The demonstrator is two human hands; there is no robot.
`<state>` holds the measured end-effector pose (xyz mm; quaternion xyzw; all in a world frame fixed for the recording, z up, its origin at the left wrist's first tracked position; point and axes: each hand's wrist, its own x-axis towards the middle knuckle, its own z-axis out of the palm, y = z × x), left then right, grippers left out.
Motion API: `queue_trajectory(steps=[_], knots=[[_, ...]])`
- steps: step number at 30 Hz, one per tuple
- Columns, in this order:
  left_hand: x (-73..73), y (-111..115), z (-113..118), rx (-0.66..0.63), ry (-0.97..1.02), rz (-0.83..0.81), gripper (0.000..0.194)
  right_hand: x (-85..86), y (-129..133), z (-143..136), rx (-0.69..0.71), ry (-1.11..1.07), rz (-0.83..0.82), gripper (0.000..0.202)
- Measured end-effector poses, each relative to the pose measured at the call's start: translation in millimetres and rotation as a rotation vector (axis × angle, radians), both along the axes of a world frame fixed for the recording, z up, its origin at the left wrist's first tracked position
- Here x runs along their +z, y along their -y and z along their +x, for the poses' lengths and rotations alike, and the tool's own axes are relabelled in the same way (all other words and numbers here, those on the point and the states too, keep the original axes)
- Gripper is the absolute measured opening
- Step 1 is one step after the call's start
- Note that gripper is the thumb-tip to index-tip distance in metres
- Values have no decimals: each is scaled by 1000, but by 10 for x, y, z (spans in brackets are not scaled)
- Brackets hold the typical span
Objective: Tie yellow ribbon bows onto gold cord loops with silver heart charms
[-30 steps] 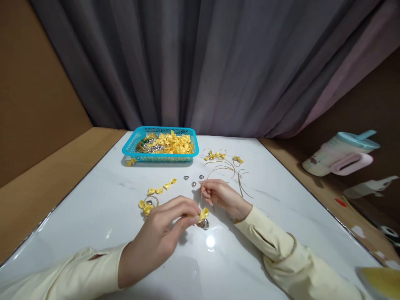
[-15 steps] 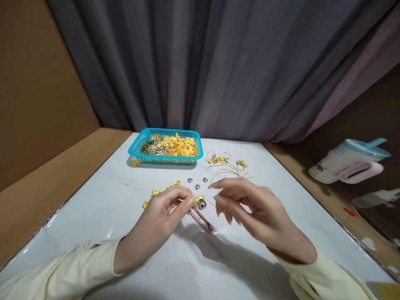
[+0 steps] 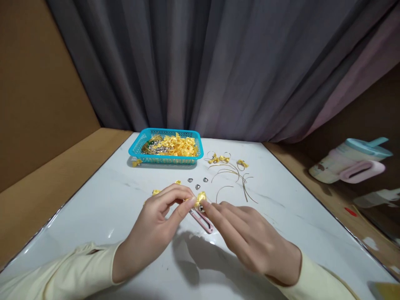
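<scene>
My left hand pinches a yellow ribbon bow between thumb and index finger, near the middle of the table. A small silver bell sits at the bow's lower side. Against the bow and bell rests the index fingertip of my right hand; its thumb is hidden, so I cannot tell what it grips. Just below the bell lies a pink tool with a long slot, its upper end near my left fingertips. Beyond my fingers are three loose silver bells.
A blue basket holds yellow bows, bells and gold cords. Finished-looking bow rings and loose gold cords lie at the right back. More bows are behind my left hand. A lidded cup stands far right.
My right hand has moved left and down, and its index finger now touches the bow and bell. The bow has turned slightly upright. My left hand keeps its pinch.
</scene>
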<state>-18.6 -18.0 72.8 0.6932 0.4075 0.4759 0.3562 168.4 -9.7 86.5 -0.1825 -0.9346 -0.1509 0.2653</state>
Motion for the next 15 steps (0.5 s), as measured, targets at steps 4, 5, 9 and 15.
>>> queue_trajectory(steps=[4,5,9,15], knots=[[-16,30,-5,43,-12,146,15,-61,-13,6,79,-60,-21,32],[-18,38,-10,54,-28,182,15,-73,-6,-1,63,-131,-104,28],[-38,73,-34,90,-113,334,17,-56,57,-57,-54,-470,-578,16],[-80,97,-42,118,-180,440,20,21,131,-130,-120,-511,-761,4]])
